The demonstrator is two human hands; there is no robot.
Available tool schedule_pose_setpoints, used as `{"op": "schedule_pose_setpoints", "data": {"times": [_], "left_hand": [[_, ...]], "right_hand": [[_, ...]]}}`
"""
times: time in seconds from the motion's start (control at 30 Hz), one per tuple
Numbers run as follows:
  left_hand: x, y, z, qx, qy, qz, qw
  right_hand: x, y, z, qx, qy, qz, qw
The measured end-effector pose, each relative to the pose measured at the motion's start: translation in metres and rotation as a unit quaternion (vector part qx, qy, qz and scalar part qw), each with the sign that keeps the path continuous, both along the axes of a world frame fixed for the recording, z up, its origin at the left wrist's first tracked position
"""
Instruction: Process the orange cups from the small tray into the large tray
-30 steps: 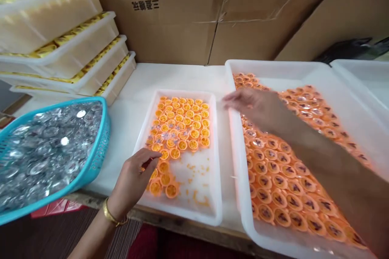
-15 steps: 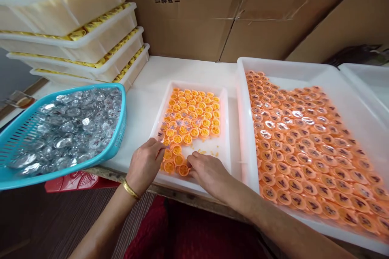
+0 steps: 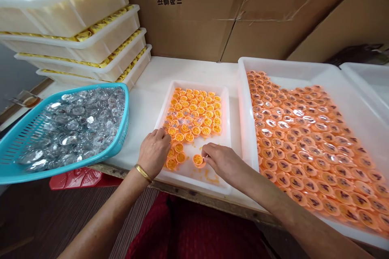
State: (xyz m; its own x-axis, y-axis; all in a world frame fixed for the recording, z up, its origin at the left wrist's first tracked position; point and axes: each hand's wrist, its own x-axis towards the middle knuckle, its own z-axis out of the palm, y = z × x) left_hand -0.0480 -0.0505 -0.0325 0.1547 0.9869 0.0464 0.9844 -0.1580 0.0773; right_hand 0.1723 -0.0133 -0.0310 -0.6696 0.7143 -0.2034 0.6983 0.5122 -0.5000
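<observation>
A small white tray [image 3: 225, 178] holds rows of small orange cups [image 3: 194, 107] filled with yellow bits. My right hand [image 3: 220, 162] pinches one orange cup [image 3: 198, 160] by its edge, apart from the others, over the tray's front part. Loose yellow bits lie on the tray floor around it. My left hand [image 3: 155, 150] is closed at the tray's left side, beside the front cups; whatever its fingertips hold is hidden. Clear discs with dark printing [image 3: 184, 120] lie over some middle cups.
On the left stands a blue basket [image 3: 124, 129] heaped with clear printed discs [image 3: 75, 125]. Behind it rise stacked white trays [image 3: 100, 50] of yellow-topped pieces. A large white tray [image 3: 248, 129] of covered orange cups [image 3: 306, 145] sits right. Cardboard boxes [image 3: 194, 36] line the back.
My right hand has drawn one cup away from the front group, to the right. My left hand has shifted slightly right and its fingers are more curled. The view has moved a little.
</observation>
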Motion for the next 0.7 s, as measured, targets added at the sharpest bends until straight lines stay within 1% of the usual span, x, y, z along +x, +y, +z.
{"op": "schedule_pose_setpoints", "data": {"times": [0.07,0.1,0.13,0.17,0.2,0.27,0.3,0.33,0.37,0.4,0.43,0.53,0.57,0.6,0.63,0.7], "left_hand": [[-0.002,-0.001,0.002,0.007,-0.049,0.029,0.998],[-0.002,-0.002,0.003,0.008,-0.095,0.052,0.994],[-0.003,-0.002,0.005,0.004,-0.157,0.08,0.984],[-0.002,-0.003,0.006,-0.008,-0.234,0.109,0.966],[0.0,-0.003,0.008,-0.026,-0.317,0.136,0.938],[0.006,-0.001,0.012,-0.066,-0.467,0.173,0.865],[0.01,0.0,0.013,-0.081,-0.522,0.183,0.829],[0.015,0.0,0.014,-0.088,-0.558,0.189,0.803],[0.021,0.001,0.015,-0.084,-0.577,0.192,0.789],[0.026,0.001,0.016,-0.069,-0.578,0.191,0.79],[0.032,0.0,0.017,-0.044,-0.562,0.182,0.806],[0.048,-0.006,0.02,0.062,-0.447,0.111,0.885],[0.052,-0.008,0.021,0.091,-0.411,0.082,0.904],[0.056,-0.01,0.021,0.107,-0.389,0.058,0.913],[0.058,-0.012,0.022,0.113,-0.386,0.04,0.915],[0.059,-0.014,0.023,0.104,-0.412,0.026,0.905]], "right_hand": [[0.003,0.0,0.0,-0.044,0.069,-0.055,0.995],[0.004,0.0,0.0,-0.073,0.105,-0.083,0.988],[0.003,-0.001,0.001,-0.104,0.141,-0.107,0.979],[0.003,-0.002,0.002,-0.133,0.178,-0.126,0.967],[0.002,-0.004,0.003,-0.157,0.214,-0.141,0.954],[-0.001,-0.008,0.007,-0.186,0.271,-0.162,0.93],[-0.003,-0.009,0.008,-0.193,0.293,-0.174,0.92],[-0.005,-0.011,0.01,-0.197,0.311,-0.188,0.911],[-0.006,-0.012,0.011,-0.201,0.327,-0.202,0.901],[-0.007,-0.013,0.012,-0.207,0.342,-0.214,0.891],[-0.008,-0.014,0.012,-0.211,0.356,-0.224,0.882],[-0.009,-0.014,0.01,-0.214,0.389,-0.242,0.863],[-0.009,-0.014,0.01,-0.21,0.397,-0.247,0.859],[-0.008,-0.014,0.009,-0.205,0.403,-0.251,0.856],[-0.008,-0.014,0.009,-0.2,0.408,-0.254,0.854],[-0.005,-0.014,0.01,-0.191,0.415,-0.255,0.852]]}}
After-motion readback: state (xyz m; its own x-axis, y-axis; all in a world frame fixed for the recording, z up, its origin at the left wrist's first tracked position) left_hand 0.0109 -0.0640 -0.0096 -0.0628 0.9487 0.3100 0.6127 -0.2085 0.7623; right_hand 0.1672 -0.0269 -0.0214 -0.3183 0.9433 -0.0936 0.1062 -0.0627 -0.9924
